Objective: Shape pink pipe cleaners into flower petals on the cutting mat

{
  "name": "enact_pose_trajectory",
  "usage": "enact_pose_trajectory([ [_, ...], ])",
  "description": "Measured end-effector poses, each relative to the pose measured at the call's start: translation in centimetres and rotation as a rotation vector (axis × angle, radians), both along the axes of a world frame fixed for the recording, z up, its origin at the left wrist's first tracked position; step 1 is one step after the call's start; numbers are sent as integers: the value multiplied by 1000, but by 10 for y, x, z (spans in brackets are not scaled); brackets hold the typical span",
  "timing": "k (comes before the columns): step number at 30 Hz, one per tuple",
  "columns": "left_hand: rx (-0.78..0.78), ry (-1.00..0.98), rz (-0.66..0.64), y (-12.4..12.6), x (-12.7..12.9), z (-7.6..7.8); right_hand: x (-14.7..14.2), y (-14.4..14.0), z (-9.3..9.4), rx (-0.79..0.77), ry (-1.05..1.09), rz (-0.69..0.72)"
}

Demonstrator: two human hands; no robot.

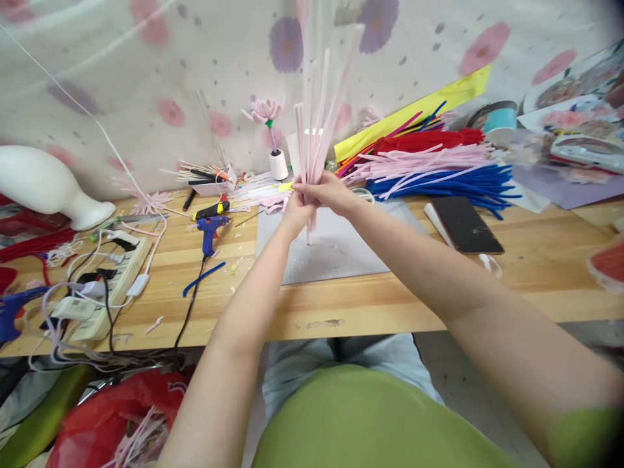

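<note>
A loose bunch of pale pink pipe cleaners point(312, 140) stands upright in both my hands, its tops fanned out and slightly blurred. Around its lower part my left hand point(297, 211) is closed. My right hand point(329, 192) grips the same bunch just above and to the right, fingers wrapped across the stems. The lower ends poke out below my hands, over a grey cutting mat point(341, 253) on the wooden table. Behind my hands, a pink pipe-cleaner flower point(266, 112) rises from a small white holder point(278, 165).
On the right lie pink pipe cleaners point(424, 162), blue ones point(448, 185), red ones point(429, 140) and a dark phone-like slab point(467, 224). To the left are a blue glue gun point(208, 234), a yellow-black cutter point(211, 210), a corded power strip point(117, 286) and a white mannequin head point(49, 185).
</note>
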State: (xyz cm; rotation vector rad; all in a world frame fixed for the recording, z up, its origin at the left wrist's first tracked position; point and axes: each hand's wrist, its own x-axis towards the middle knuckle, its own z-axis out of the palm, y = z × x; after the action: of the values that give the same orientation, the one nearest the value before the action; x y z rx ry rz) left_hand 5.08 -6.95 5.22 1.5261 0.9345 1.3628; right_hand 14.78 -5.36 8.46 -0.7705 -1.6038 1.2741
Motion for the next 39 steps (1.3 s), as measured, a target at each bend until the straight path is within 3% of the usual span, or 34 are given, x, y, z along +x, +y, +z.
enact_pose_trajectory([
  [4, -62, 8, 16, -9, 0, -17, 3, -8, -13, -60, -16, 47],
  [9, -196, -7, -18, -14, -6, -43, 2, -13, -26, -144, -182, 102],
  [15, -298, 48, -20, -22, -13, -60, 4, -5, -20, 11, -106, 3],
  [22, -322, 209, -33, -33, -12, -65, 0, -9, -33, -56, -62, 132],
  [26, -340, 141, -13, -35, -12, -70, 4, -15, -45, -118, -54, 194],
  [30, -396, 41, 26, -35, -9, -70, 6, -17, -44, -116, -95, 196],
  [34, -491, -82, -112, -39, -9, -61, 10, -14, -38, -117, -119, 230],
  [36, -548, -134, -194, -42, -13, -56, 14, -11, -37, -180, -173, 242],
  [39, -646, -183, -211, -44, -19, -51, 18, -9, -39, -292, -239, 174],
])
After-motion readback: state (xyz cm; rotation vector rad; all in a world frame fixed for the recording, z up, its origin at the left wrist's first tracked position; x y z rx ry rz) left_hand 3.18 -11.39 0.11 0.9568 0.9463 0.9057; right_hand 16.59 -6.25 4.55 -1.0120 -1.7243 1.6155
